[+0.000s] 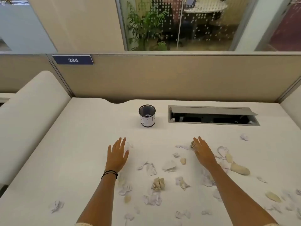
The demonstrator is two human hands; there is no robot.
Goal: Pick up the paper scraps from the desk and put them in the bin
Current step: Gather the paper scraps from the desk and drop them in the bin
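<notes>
Far left of the bin (pixel 147 115) I see a padded side panel (pixel 32 119) bordering the desk (pixel 78 144). My left hand (pixel 117 154) lies nearer me and left of the bin, fingers straight and spread, with a white scrap (pixel 129 146) just off its fingertips. The bin stands upright, mouth up and label facing me, with open desk between it and both hands. The paper scraps (pixel 157 184) litter the near side of the desk, mostly right of the bin. My right hand (pixel 204 152) reaches out with fingers straight; a crumpled scrap (pixel 193 144) sits against its thumb side, and I cannot tell whether it is pinched. Right of the bin a cable hatch (pixel 211 115) gapes open. Far right, a long cream scrap (pixel 240 169) lies slanted, its far end leftward.
</notes>
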